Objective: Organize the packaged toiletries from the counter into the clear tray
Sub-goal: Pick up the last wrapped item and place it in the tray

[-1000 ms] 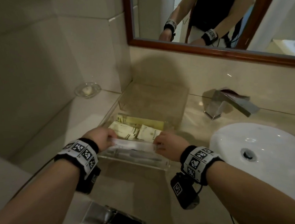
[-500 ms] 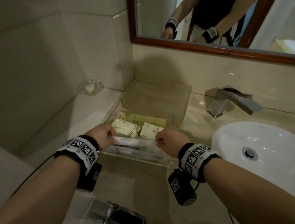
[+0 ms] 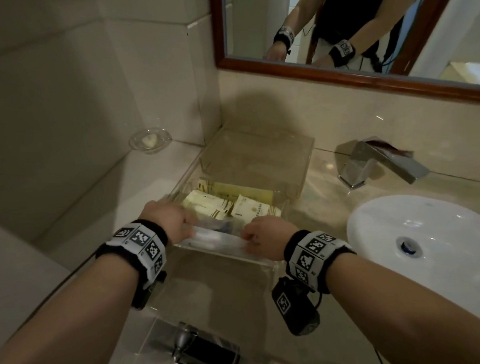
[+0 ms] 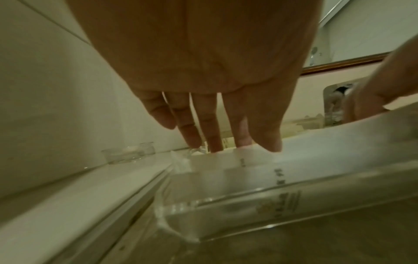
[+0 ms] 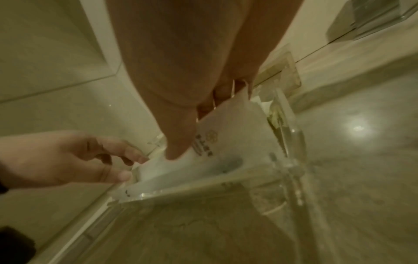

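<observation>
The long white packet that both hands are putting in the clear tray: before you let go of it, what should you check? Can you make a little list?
1. Left hand grips its end of the long white packet: ok.
2. Right hand grips the other end: ok.
3. Packet is over the front of the clear tray, inside its walls: ok.
4. Packet lies flat on the tray floor: cannot tell; it looks tilted in the right wrist view.
5. Cream packets behind leave it room: ok.
6. Tray stands steady on the counter: ok, as far as shown.
</observation>
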The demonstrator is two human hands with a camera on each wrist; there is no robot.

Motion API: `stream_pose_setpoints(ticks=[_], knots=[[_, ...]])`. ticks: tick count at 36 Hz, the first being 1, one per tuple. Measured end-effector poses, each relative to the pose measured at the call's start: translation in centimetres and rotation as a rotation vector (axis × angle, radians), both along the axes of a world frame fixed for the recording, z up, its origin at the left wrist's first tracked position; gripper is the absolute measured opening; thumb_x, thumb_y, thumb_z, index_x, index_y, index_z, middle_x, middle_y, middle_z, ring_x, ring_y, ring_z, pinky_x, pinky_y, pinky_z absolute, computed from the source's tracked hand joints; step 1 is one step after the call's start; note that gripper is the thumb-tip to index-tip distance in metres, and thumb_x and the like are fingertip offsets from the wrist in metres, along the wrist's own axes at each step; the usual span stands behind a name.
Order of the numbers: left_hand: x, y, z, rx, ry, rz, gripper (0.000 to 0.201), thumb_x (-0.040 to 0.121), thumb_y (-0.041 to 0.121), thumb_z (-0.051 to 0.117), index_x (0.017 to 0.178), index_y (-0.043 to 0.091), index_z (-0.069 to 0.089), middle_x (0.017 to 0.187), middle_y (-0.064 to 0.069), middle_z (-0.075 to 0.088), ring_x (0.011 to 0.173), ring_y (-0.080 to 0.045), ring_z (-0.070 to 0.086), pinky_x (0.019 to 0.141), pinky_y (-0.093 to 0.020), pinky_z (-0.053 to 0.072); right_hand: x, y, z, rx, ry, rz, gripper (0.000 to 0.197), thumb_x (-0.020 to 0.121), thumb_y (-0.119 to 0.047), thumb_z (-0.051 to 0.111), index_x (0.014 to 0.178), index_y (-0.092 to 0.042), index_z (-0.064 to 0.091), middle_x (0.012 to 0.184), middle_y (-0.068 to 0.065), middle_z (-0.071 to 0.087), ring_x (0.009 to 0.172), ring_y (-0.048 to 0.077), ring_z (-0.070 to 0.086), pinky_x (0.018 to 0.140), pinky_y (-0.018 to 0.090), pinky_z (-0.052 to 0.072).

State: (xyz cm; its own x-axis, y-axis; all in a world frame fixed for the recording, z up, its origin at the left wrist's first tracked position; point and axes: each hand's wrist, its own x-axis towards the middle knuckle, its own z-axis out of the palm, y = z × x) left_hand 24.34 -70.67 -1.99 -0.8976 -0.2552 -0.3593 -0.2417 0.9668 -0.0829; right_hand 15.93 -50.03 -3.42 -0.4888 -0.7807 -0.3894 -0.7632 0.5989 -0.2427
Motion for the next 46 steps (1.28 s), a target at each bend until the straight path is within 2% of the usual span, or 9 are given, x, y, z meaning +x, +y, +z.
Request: stream_pose_setpoints(ticks=[3,10,17,22,26,30,34,41,46], knots=[[0.0,0.7,0.0,0.047,0.025,-0.116,0.04,0.09,0.042,0.051,0.13,0.043,0.049,0.133,0.008,0.053,0.124,-0.018,0.047,0.103,-0.03,0.037,-0.1,0.2,0.5,-0.082,0.015,-0.037,0.035,0.095,-0.043,0.045,0.109,-0.02,0.067,0.111,0.003,0.062,0.102,0.024,0.057,0.089,0.037,0.048],[0.1,1.0,-1.1,0.122,0.014,-0.135,0.029,0.085,0.026,0.062,0.114,0.029,0.062,0.121,0.006,0.057,0.111,-0.015,0.053,0.095,-0.025,0.041,0.6,0.0,0.5,0.004,-0.053,-0.046,0.031,0.096,-0.03,0.045,0.108,-0.015,0.069,0.11,0.005,0.067,0.101,0.025,0.062,0.089,0.035,0.051],[0.1,1.0,-0.6,0.054,0.074,-0.196,0.043,0.09,0.03,0.056,0.132,0.035,0.05,0.127,0.006,0.054,0.12,-0.018,0.05,0.101,-0.03,0.039,0.6,0.4,0.3,-0.09,-0.046,-0.089,0.026,0.093,-0.033,0.052,0.114,-0.023,0.064,0.114,0.0,0.063,0.103,0.02,0.059,0.085,0.03,0.048],[-0.1,1.4,-1.0,0.104,0.027,-0.115,0.026,0.089,0.022,0.055,0.113,0.027,0.065,0.118,0.002,0.063,0.108,-0.019,0.059,0.094,-0.03,0.047,1.0,0.5,0.5,-0.079,-0.026,-0.084,0.03,0.091,-0.037,0.055,0.117,-0.024,0.061,0.117,0.0,0.059,0.108,0.02,0.055,0.087,0.03,0.044],[-0.4,1.7,-0.8,0.105,0.0,-0.098,0.026,0.088,0.021,0.055,0.111,0.025,0.066,0.117,0.001,0.063,0.107,-0.02,0.059,0.094,-0.031,0.048,1.5,0.5,0.5,-0.042,0.004,-0.042,0.029,0.093,-0.029,0.053,0.119,-0.022,0.061,0.12,0.003,0.06,0.11,0.023,0.056,0.095,0.035,0.048],[-0.5,2.3,-0.6,0.128,-0.037,-0.069,0.022,0.086,0.031,0.054,0.103,0.022,0.066,0.108,0.0,0.066,0.098,-0.021,0.062,0.088,-0.034,0.052,1.6,0.4,0.2,-0.047,0.011,-0.044,0.027,0.094,-0.026,0.051,0.118,-0.022,0.062,0.12,0.003,0.061,0.109,0.024,0.058,0.095,0.036,0.049],[-0.7,2.8,-0.2,0.152,-0.019,-0.05,0.031,0.089,0.046,0.051,0.109,0.024,0.062,0.11,0.002,0.065,0.098,-0.018,0.061,0.086,-0.032,0.051,1.5,1.0,0.3,-0.06,-0.01,-0.045,0.029,0.094,-0.03,0.049,0.119,-0.021,0.062,0.119,0.003,0.06,0.109,0.023,0.057,0.093,0.034,0.048],[-3.9,5.3,0.7,0.319,0.164,0.113,0.037,0.094,0.031,0.049,0.128,0.018,0.054,0.126,-0.001,0.061,0.114,-0.02,0.057,0.095,-0.031,0.044,-1.7,3.4,0.1,-0.203,0.102,-0.391,0.029,0.094,-0.032,0.048,0.119,-0.023,0.06,0.123,0.0,0.058,0.114,0.022,0.053,0.095,0.034,0.047],[-7.5,7.2,0.2,0.311,0.104,0.16,0.039,0.092,0.034,0.052,0.126,0.016,0.054,0.127,-0.005,0.061,0.115,-0.024,0.057,0.096,-0.033,0.047,-3.3,3.9,-0.3,-0.171,0.154,-0.398,0.028,0.091,-0.032,0.052,0.118,-0.025,0.058,0.128,-0.001,0.054,0.121,0.023,0.046,0.1,0.035,0.042]])
